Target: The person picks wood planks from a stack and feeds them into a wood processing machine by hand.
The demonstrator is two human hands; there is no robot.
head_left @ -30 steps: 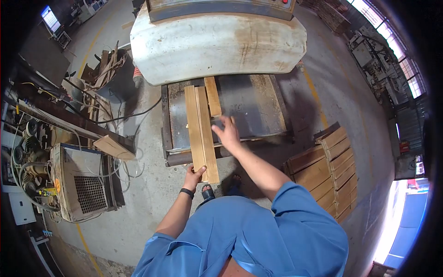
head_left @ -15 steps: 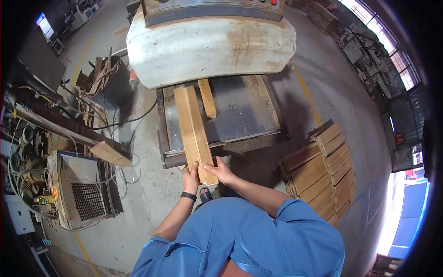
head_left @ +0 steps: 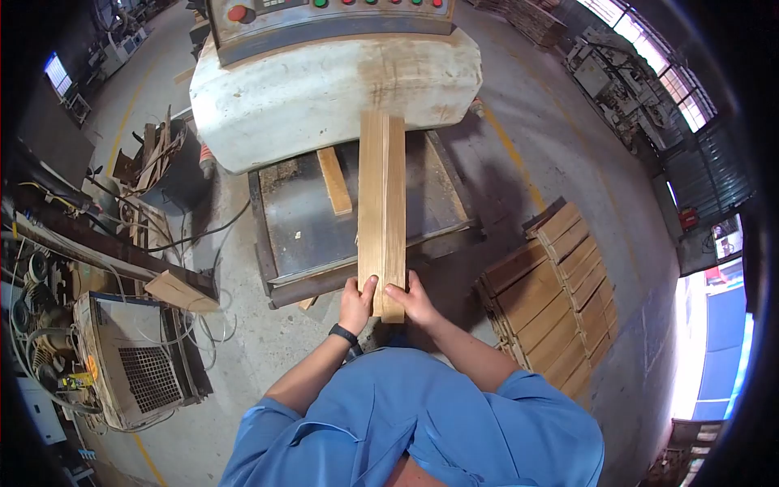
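Two long wooden boards (head_left: 381,211) lie side by side in my hands, their far ends reaching up in front of the machine's white hood. My left hand (head_left: 357,304) grips the left edge at the near end, thumb on top. On the right edge my right hand (head_left: 412,300) is closed the same way, its thumb also on top. Under the boards is the machine's dark metal table (head_left: 308,227). A shorter wood strip (head_left: 333,180) rests on that table, left of the boards, with its far end at the hood.
The white machine hood (head_left: 284,105) carries a control panel (head_left: 341,16) with coloured buttons. Stacked boards (head_left: 552,292) stand on the floor at right. At left are a bin (head_left: 174,178) of wood scraps, a grilled box (head_left: 142,357) and loose hoses.
Both hands have carried the boards to the right across the machine table, and the boards now point straighter ahead. The camera view has shifted, showing more of the control panel.
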